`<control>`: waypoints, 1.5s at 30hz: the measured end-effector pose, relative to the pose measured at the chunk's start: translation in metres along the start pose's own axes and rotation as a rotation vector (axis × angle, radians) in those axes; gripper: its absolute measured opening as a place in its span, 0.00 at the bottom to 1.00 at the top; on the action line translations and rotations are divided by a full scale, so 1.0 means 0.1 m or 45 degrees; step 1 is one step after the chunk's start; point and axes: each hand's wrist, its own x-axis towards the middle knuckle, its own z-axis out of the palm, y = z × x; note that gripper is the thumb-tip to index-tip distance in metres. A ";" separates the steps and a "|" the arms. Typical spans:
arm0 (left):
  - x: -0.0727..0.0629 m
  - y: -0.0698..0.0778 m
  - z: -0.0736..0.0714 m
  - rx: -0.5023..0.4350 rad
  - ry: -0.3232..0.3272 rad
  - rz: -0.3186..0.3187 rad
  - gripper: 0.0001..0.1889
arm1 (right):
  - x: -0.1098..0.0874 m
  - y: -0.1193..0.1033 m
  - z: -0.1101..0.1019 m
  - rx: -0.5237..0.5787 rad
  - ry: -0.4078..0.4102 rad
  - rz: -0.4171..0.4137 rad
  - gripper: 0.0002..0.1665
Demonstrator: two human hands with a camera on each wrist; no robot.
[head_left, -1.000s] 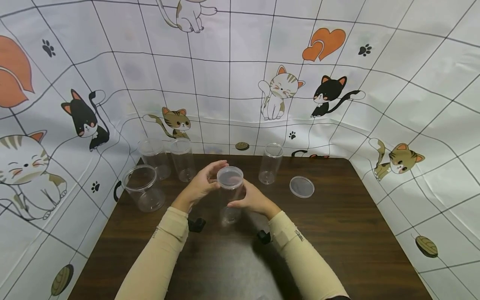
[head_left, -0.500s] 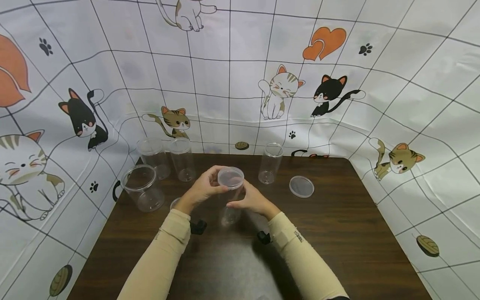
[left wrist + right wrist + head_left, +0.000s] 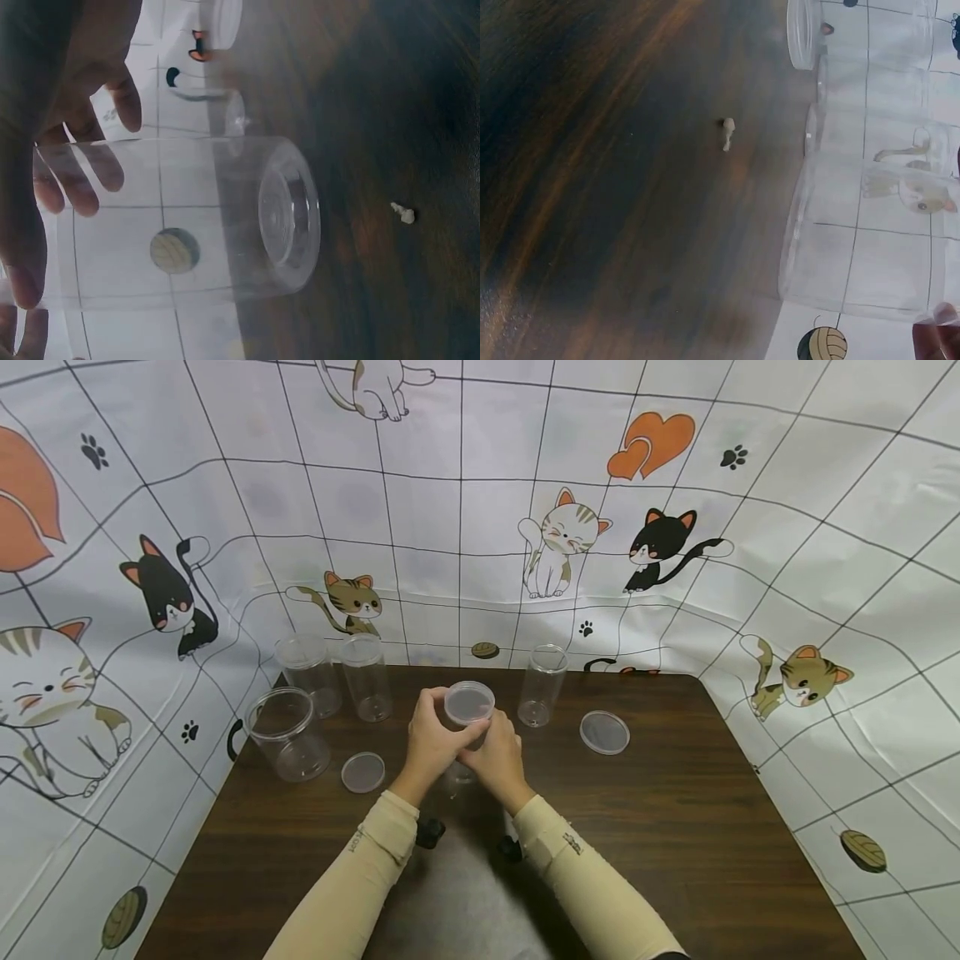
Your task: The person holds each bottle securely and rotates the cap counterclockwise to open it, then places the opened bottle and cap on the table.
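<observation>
A clear plastic jar (image 3: 187,225), with a translucent lid (image 3: 470,700) at its top, stands upright between both hands over the middle of the table. My left hand (image 3: 435,739) grips it near the top, thumb across the front and fingers around the far left side. Lower down, my right hand (image 3: 498,760) holds the right side of the jar, its thumb under the left one. In the right wrist view the jar's wall (image 3: 855,255) shows, with only a fingertip (image 3: 937,337) at the corner. Whether the base touches the table is hard to tell.
A wide open jar (image 3: 288,735) and two taller jars (image 3: 367,681) (image 3: 309,677) stand at the back left. Another tall jar (image 3: 543,685) is at the back right. Loose lids lie left (image 3: 363,772) and right (image 3: 604,732). A pale crumb (image 3: 403,213) sits on the table.
My left hand has swung round to the front of the jar, and both wrists have drawn closer together. The jar has shifted slightly away. The left loose lid has come out from behind my forearm.
</observation>
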 end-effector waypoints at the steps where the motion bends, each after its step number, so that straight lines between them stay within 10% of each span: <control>1: 0.00 0.01 0.01 0.023 0.009 0.000 0.40 | 0.00 0.00 0.00 -0.017 0.021 -0.001 0.49; 7: 0.04 -0.03 -0.09 -0.058 -0.104 -0.010 0.42 | 0.02 0.01 -0.05 0.064 -0.036 -0.035 0.49; 18: 0.21 -0.17 -0.56 -0.353 -0.710 -0.003 0.55 | 0.16 0.22 -0.35 0.645 -0.692 -0.061 0.49; 26: 0.25 -0.15 -0.59 -0.555 -0.859 -0.015 0.51 | 0.18 0.24 -0.42 0.721 -0.863 -0.094 0.46; 33: 0.23 -0.14 -0.52 -0.470 -0.735 0.006 0.36 | 0.19 0.24 -0.38 0.682 -0.772 -0.123 0.46; 45: 0.07 0.00 -0.09 -0.193 -0.157 -0.003 0.38 | 0.10 0.03 -0.12 0.111 -0.140 -0.057 0.50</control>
